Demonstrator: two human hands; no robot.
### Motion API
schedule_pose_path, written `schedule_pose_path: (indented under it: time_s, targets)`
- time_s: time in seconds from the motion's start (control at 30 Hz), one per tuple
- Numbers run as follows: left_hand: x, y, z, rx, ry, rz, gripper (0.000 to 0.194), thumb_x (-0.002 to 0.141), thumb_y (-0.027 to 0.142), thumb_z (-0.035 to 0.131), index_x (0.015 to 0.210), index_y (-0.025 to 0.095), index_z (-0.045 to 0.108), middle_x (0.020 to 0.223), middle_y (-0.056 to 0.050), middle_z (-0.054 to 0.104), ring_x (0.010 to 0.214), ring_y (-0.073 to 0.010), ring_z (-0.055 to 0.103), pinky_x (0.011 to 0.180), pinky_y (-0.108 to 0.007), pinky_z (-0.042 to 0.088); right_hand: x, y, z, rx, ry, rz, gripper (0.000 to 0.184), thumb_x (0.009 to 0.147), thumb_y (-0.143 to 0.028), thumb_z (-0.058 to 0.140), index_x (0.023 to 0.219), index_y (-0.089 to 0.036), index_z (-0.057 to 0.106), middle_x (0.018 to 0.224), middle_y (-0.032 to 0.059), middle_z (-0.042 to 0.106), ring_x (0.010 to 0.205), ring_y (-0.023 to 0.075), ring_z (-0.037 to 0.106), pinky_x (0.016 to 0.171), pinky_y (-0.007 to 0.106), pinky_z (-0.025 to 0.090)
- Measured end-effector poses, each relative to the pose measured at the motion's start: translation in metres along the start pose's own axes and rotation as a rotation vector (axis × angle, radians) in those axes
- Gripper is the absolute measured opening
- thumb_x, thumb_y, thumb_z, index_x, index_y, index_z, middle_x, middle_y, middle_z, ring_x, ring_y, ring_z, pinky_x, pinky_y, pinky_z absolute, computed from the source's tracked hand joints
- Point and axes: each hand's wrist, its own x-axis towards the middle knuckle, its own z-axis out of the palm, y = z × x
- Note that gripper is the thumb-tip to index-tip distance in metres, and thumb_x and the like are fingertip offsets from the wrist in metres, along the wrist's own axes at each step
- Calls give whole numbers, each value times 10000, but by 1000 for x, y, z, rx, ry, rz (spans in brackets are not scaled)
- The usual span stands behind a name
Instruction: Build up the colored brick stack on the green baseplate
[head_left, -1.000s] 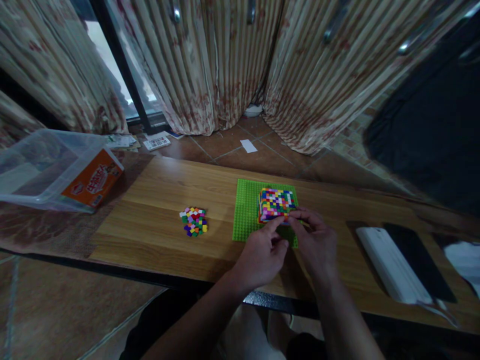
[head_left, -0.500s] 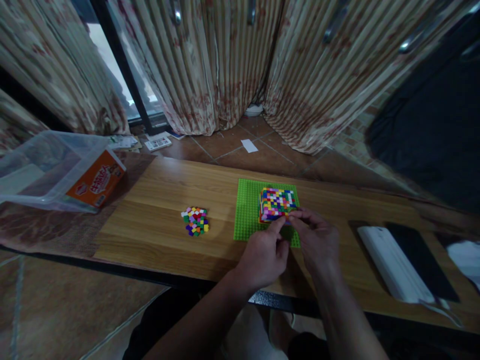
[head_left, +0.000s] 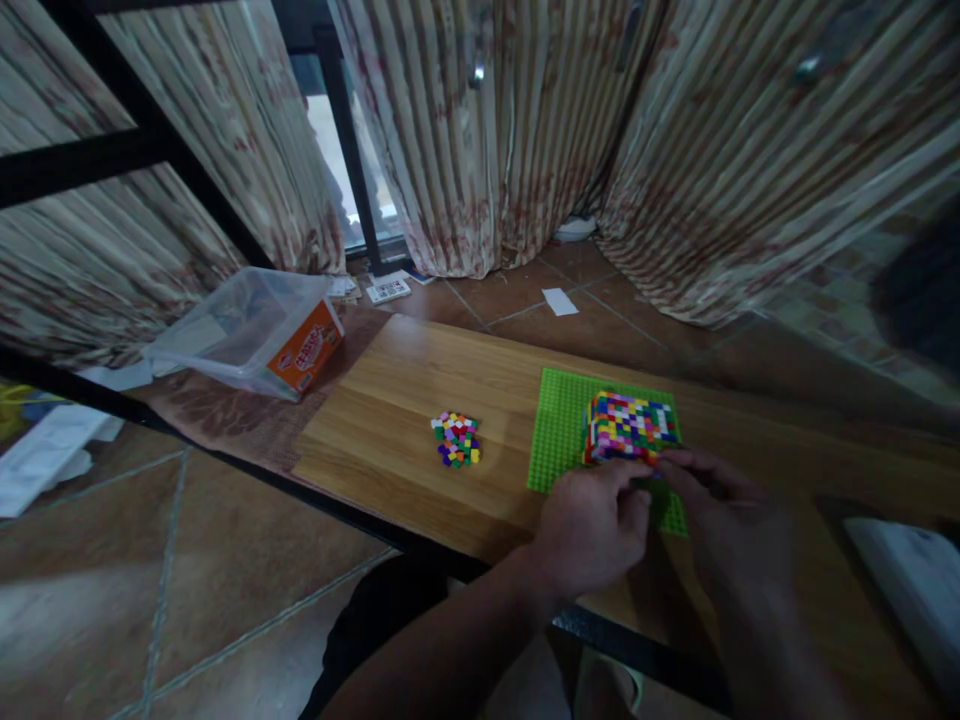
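A green studded baseplate (head_left: pixel 559 435) lies on the wooden table (head_left: pixel 390 400). On it stands a square block of many-coloured small bricks (head_left: pixel 628 426). My left hand (head_left: pixel 592 525) is curled, its fingertips pinched at the block's near edge. My right hand (head_left: pixel 731 525) is beside it, blurred by motion, fingers drawn together at the same edge. Whatever the fingertips pinch is too small to make out. A loose heap of small coloured bricks (head_left: pixel 456 440) lies to the left of the baseplate.
A clear plastic tub with an orange label (head_left: pixel 255 335) sits at the table's left end on a brown mat. A white object (head_left: pixel 911 575) lies at the far right. Striped curtains (head_left: pixel 480 130) hang behind; a black metal frame (head_left: pixel 90 165) crosses the upper left.
The view has swung left and tilted, so everything has shifted rightward in the picture. Both hands stay at the near edge of the brick block; the right hand is now blurred.
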Motion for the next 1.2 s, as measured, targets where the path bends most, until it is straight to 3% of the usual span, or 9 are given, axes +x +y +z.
schedule_pose_path:
  time_s: [0.1, 0.23, 0.43, 0.67, 0.9, 1.2]
  targets:
    - [7, -3, -11, -41, 74, -45, 300, 915, 269, 505, 1127, 185, 701, 790, -28, 712, 635, -141, 620, 590, -239, 490, -2, -3, 0, -28, 10, 28, 296, 587, -416, 755, 790, -201, 740, 843, 40, 733, 801, 226, 668, 681, 320, 512]
    - [19, -7, -40, -64, 149, -112, 245, 906, 247, 534, 1034, 178, 731, 742, -13, 690, 597, -123, 581, 565, -227, 446, -3, -3, -1, -45, 12, 45, 298, 604, -413, 766, 817, -205, 742, 855, 33, 736, 819, 231, 672, 660, 310, 505]
    - [25, -11, -71, -20, 241, -112, 230, 899, 197, 547, 1029, 156, 732, 759, -19, 687, 655, -136, 604, 602, -228, 460, 0, 3, -1, -42, 12, 23, 270, 619, -414, 775, 799, -215, 745, 874, 33, 741, 825, 230, 677, 679, 319, 504]
    - [24, -13, -73, 81, 224, -125, 257, 887, 173, 558, 1069, 158, 739, 778, -30, 710, 704, -157, 638, 649, -240, 477, 4, 11, 0, 13, -6, -58, 268, 642, -430, 765, 788, -206, 744, 886, 39, 742, 833, 210, 679, 739, 325, 525]
    - [25, -18, -69, 79, 155, -130, 238, 884, 176, 562, 1061, 158, 722, 839, -42, 730, 724, -160, 651, 678, -250, 483, 9, 15, 8, 205, 25, -16, 308, 708, -452, 746, 873, -193, 723, 836, 34, 729, 736, 163, 660, 648, 289, 536]
    - [24, -14, -56, 62, 75, -151, 325, 890, 210, 582, 1196, 145, 669, 957, -70, 739, 722, -157, 656, 667, -258, 502, 12, 16, 17, 444, 9, 114, 397, 558, -423, 856, 836, -189, 696, 782, 5, 708, 669, 136, 653, 558, 247, 545]
